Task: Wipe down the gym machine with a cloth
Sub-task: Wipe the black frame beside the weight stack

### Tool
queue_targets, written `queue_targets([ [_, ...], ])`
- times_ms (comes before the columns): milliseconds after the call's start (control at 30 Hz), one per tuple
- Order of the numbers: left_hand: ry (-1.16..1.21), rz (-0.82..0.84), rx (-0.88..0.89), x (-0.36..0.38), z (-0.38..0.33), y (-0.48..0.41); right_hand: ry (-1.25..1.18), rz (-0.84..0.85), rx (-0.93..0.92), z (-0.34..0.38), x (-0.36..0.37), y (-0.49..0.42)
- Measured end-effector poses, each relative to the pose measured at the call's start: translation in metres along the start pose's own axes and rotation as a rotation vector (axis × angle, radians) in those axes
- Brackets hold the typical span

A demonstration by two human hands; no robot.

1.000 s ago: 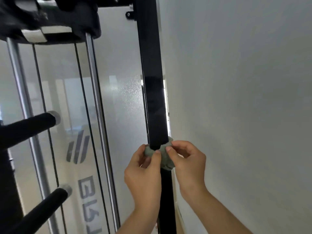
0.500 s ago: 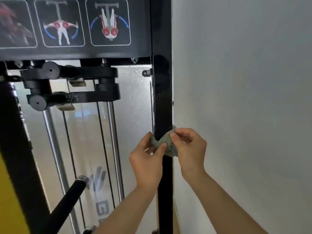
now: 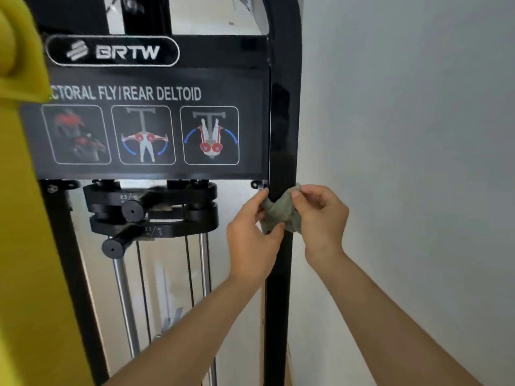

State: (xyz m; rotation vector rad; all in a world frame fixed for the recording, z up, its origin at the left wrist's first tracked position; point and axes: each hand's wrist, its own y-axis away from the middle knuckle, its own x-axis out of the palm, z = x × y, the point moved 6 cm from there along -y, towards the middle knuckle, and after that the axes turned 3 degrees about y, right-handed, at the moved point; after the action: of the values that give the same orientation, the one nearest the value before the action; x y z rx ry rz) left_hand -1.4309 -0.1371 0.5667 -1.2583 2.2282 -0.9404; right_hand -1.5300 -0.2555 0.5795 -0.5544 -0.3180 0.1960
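Head view: a person's left hand (image 3: 250, 246) and right hand (image 3: 320, 218) each pinch a crumpled grey-green cloth (image 3: 281, 213), clamping it round the glossy black upright post (image 3: 281, 107) of a gym machine (image 3: 223, 51), right of centre in the frame and just below the lower right corner of the instruction panel (image 3: 156, 171). The left thumb lies across the cloth's front; the fingers behind it are hidden. The right hand's fingers curl in on the cloth's other side.

A white oval badge (image 3: 111, 51) at upper left reads "BRTW" beside a striped logo. Beneath it the panel's heading reads "CTORAL FLY/REAR DELTOID", its first letters cut off by a yellow part (image 3: 19, 190) that fills the left edge of the frame, too close to the lens to make out. Three framed diagrams follow: the left one is dark and blurred, the other two show figures with red-marked muscles and blue arcs.

Below the panel, two stacked black add-on weights (image 3: 167, 207) with round-ended knobs carry small white markings that look like "2.3" and "5"; the rest is too small to read. Chrome guide rods (image 3: 125, 302) and thin dark cables (image 3: 142, 288) drop from them in front of a frosted pane (image 3: 237, 316), whose faint grey lettering near the lower centre is illegible. A plain pale wall (image 3: 404, 135) fills the right side, close beside the post. Both forearms enter from the bottom edge
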Motion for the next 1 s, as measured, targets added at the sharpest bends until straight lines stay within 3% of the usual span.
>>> queue_targets([
  [333,-0.197,-0.118,0.032,-0.012,-0.031,-0.043,0.121,0.066,-0.089,0.081,0.019,-0.049],
  [567,-0.069,-0.080,-0.086,-0.022,-0.042,-0.042,0.267,0.121,-0.176,0.107,0.015,-0.042],
  [800,0.210,-0.047,-0.307,-0.062,-0.032,0.031,0.102,0.216,0.009,0.077,-0.013,0.047],
  [1000,0.118,-0.080,-0.487,-0.109,-0.031,0.159,0.065,0.426,0.150,0.009,-0.029,0.156],
])
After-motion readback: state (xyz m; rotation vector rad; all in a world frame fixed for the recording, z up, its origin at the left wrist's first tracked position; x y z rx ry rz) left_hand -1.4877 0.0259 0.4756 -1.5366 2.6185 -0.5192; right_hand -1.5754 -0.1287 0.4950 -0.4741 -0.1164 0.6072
